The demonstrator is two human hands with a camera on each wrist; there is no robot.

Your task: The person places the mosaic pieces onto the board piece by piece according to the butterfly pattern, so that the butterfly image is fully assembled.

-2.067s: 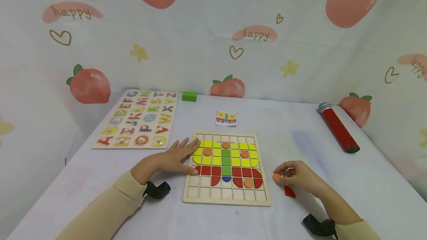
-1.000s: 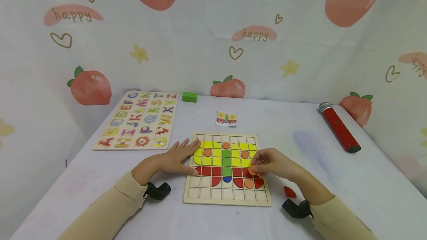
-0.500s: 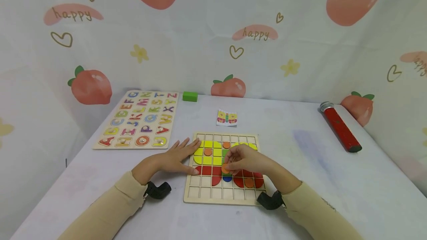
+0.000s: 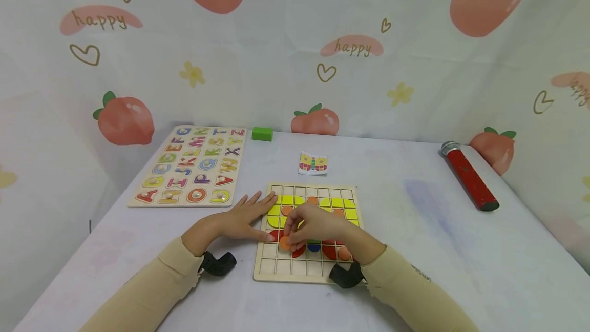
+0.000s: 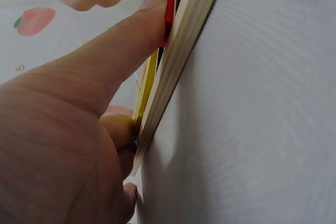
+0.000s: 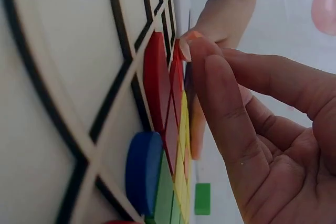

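A wooden grid board [image 4: 299, 269] holds flat yellow, red, green, orange and blue pieces laid in a butterfly shape. My left hand [image 4: 235, 219] rests with spread fingers on its left edge, the thumb touching a red piece [image 5: 169, 11]. Over the left part of the red row, my right hand [image 4: 318, 224] pinches an orange disc [image 4: 285, 243] between thumb and fingers. That hand covers part of the green column and nearby pieces in the head view. The blue half-round piece [image 6: 143, 174] sits at the foot of the green column.
Behind the board lies a small paper card [image 4: 313, 163] with a butterfly picture. An alphabet puzzle board [image 4: 180, 205] stands at the back left, beside a green block [image 4: 262, 134]. A red microphone [image 4: 470, 178] lies at the far right.
My right hand has carried the orange disc leftward from the table at right, across the board to its left part. A red quarter piece is now hidden behind the right arm. My left hand stays put.
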